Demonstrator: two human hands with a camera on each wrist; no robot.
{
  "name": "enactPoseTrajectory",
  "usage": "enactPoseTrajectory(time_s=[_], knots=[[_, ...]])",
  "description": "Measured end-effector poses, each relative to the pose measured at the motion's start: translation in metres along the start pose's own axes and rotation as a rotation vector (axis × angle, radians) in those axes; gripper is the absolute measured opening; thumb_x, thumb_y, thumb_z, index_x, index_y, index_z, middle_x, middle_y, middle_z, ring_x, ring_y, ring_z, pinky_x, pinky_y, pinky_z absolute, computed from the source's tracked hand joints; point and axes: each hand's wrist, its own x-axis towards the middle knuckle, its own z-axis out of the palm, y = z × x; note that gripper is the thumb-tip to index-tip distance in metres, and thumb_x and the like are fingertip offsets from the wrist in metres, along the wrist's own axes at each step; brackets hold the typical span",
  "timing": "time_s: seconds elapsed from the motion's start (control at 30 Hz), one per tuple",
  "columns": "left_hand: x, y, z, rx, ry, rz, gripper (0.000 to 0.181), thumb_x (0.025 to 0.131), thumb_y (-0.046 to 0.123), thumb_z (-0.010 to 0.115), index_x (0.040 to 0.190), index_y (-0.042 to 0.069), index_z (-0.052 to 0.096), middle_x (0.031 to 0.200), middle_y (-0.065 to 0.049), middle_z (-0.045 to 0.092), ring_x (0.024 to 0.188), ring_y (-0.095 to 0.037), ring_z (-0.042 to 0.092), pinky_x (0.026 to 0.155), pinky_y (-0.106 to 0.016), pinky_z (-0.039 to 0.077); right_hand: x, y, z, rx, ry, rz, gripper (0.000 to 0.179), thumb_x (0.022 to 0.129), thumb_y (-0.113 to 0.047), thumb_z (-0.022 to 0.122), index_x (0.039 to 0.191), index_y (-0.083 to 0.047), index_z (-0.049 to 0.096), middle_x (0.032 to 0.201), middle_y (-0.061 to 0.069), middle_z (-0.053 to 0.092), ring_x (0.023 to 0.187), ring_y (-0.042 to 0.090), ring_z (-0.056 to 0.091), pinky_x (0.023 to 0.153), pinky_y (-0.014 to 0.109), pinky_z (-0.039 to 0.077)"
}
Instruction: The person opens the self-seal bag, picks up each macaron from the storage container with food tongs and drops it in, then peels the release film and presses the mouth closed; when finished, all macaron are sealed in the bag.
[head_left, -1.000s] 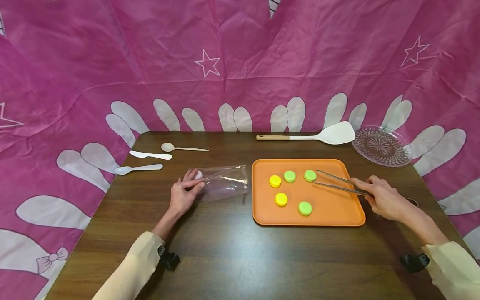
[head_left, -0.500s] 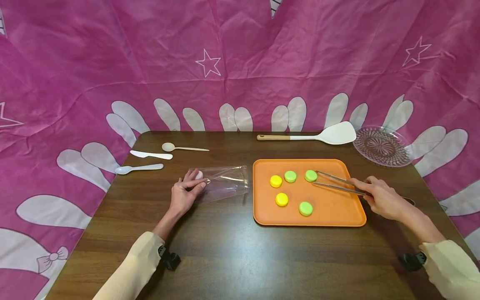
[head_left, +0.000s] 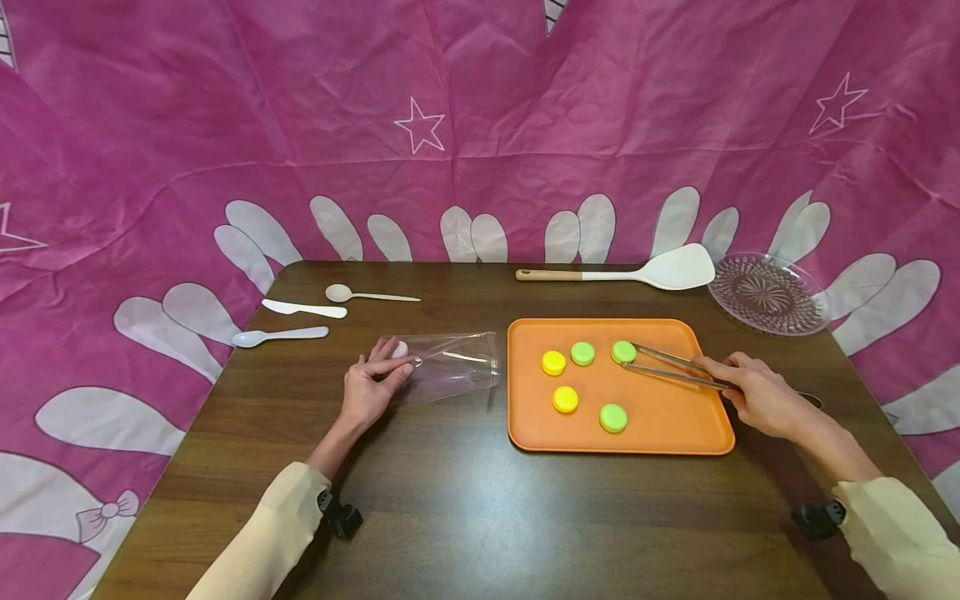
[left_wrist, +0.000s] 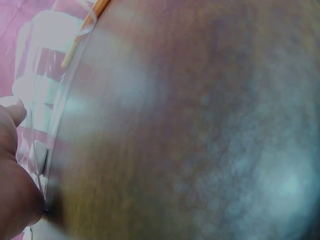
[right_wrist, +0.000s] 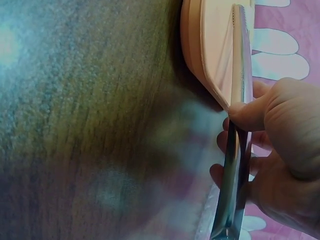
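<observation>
My left hand (head_left: 372, 387) pinches the near end of a clear plastic bag (head_left: 457, 367) lying on the table. A small pale round piece (head_left: 401, 350) shows by its fingers; whether it is inside the bag I cannot tell. My right hand (head_left: 761, 396) grips metal tongs (right_wrist: 240, 75), also seen over the orange tray in the head view. The tong tips stand at the right side of a green macaron (head_left: 623, 352). Two other green macarons, one at the back (head_left: 582, 353) and one in front (head_left: 612, 418), lie on the tray with two yellow macarons (head_left: 565, 399).
The orange tray (head_left: 675, 437) lies right of the bag. Behind it are a white spatula (head_left: 675, 268) with a wooden handle and a clear patterned plate (head_left: 768, 293). At the back left lie a wooden spoon (head_left: 339, 293), a white knife (head_left: 303, 309) and a white spoon (head_left: 281, 336).
The tongs have edged left and their tips have drawn closer to the back-right green macaron. My left hand and the bag stay in place.
</observation>
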Motion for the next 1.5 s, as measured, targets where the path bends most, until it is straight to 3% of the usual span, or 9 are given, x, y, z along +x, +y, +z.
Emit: enactPoseTrajectory(time_s=[0.13, 0.37, 0.73, 1.5], knots=[[-0.001, -0.001, 0.0, -0.008, 0.0, 0.002, 0.012, 0.084, -0.012, 0.072, 0.095, -0.016, 0.072, 0.126, -0.038, 0.055, 0.133, -0.057, 0.037, 0.109, -0.072, 0.011, -0.001, 0.0, 0.001, -0.001, 0.001, 0.005, 0.075, 0.077, 0.016, 0.073, 0.146, -0.006, 0.051, 0.088, 0.004, 0.049, 0.07, 0.016, 0.042, 0.056, 0.03, 0.039], [0.001, -0.043, 0.003, -0.014, 0.004, -0.013, 0.011, 0.085, -0.004, 0.077, 0.096, -0.006, 0.077, 0.131, -0.027, 0.058, 0.138, -0.046, 0.038, 0.113, -0.067, 0.009, -0.001, -0.001, 0.002, -0.016, 0.029, 0.003, 0.075, 0.076, 0.016, 0.072, 0.144, -0.006, 0.053, 0.088, 0.004, 0.049, 0.07, 0.017, 0.043, 0.057, 0.032, 0.04], [0.002, -0.046, 0.002, 0.005, 0.003, -0.012, 0.011, 0.085, -0.002, 0.078, 0.096, -0.004, 0.078, 0.132, -0.025, 0.058, 0.138, -0.046, 0.039, 0.113, -0.066, 0.01, 0.0, -0.001, 0.003, -0.043, 0.106, -0.015, 0.069, 0.071, 0.016, 0.076, 0.135, -0.002, 0.06, 0.091, 0.01, 0.054, 0.071, 0.024, 0.051, 0.055, 0.039, 0.042], [0.003, -0.047, 0.004, -0.003, 0.021, 0.012, 0.01, 0.084, 0.003, 0.078, 0.094, 0.0, 0.08, 0.129, -0.027, 0.06, 0.135, -0.047, 0.041, 0.112, -0.068, 0.011, 0.01, -0.012, -0.003, -0.029, 0.165, -0.082, 0.076, 0.069, 0.02, 0.071, 0.139, -0.008, 0.059, 0.091, 0.007, 0.054, 0.07, 0.02, 0.047, 0.052, 0.03, 0.035]])
